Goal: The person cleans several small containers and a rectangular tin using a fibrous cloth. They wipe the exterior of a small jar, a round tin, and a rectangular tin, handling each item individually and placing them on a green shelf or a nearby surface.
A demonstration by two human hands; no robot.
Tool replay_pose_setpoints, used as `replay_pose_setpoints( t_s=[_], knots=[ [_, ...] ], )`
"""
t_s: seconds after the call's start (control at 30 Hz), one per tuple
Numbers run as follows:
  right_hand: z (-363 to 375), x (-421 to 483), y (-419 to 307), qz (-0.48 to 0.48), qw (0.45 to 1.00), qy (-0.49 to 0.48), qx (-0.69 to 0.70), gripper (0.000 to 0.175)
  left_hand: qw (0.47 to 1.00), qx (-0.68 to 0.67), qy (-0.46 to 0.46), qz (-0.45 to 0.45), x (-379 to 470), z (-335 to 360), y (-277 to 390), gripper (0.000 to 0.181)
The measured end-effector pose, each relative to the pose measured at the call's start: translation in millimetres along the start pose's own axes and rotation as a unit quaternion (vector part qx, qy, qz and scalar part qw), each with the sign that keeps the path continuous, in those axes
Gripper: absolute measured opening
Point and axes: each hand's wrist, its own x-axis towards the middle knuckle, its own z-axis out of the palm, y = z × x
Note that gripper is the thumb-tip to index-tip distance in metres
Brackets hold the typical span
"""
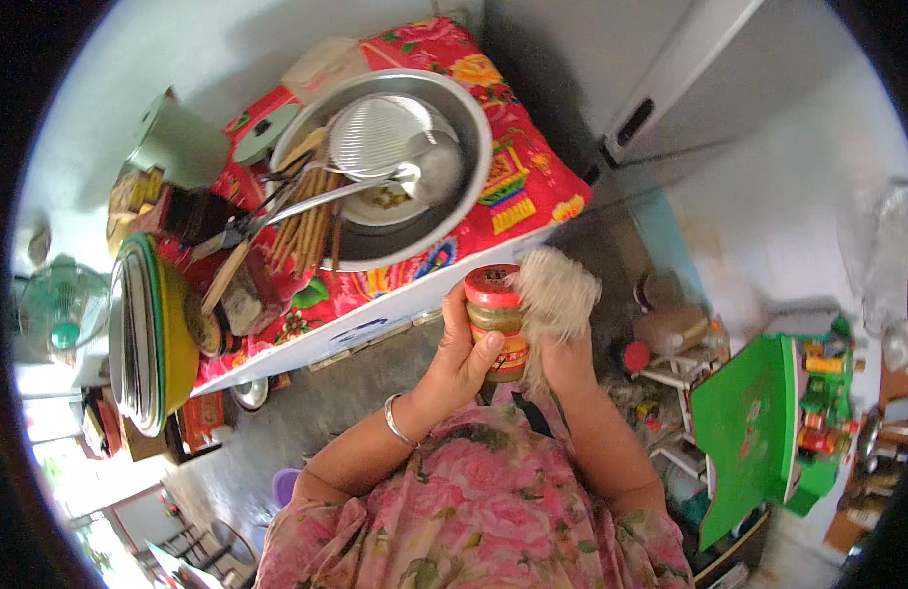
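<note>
A glass jar (498,320) with a red lid and a label bearing writing stands upright in my left hand (461,353), whose fingers and thumb close around its left side and front. My right hand (566,361), just right of the jar, holds a shaggy beige cloth (558,294) against the lid and the jar's right side. The cloth covers most of the right fingers. Beyond both hands, a large steel basin (477,188) holds a steel ladle (432,166), a ridged metal strainer (380,132), chopsticks (310,221) and a bowl with some food bits in it.
The basin rests on a red floral cloth (542,177) over a white cabinet. Stacked basins (148,331), a pale green canister (181,140) and small containers crowd its left end. A grey door-like panel (564,66) rises behind. At right stands a rack with a green board (741,434).
</note>
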Motion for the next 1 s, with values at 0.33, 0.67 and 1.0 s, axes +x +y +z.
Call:
replay_pose_setpoints(
  t_s=[0.33,0.67,1.0],
  knots=[
    [-7.0,-26.2,-17.3,-0.203,0.955,-0.020,-0.213,0.053,0.937,-0.325,0.093,-0.084,18.6,29.5,-18.2,0.053],
    [-140.1,-14.5,-7.0,-0.097,0.990,0.075,-0.065,0.058,0.993,-0.070,0.013,-0.096,32.8,142.1,-10.9,0.046],
    [-324.9,-137.2,81.3,0.107,0.901,0.404,0.112,0.036,0.894,-0.110,-0.334,-0.277,75.0,319.7,-37.4,0.073]
  ],
)
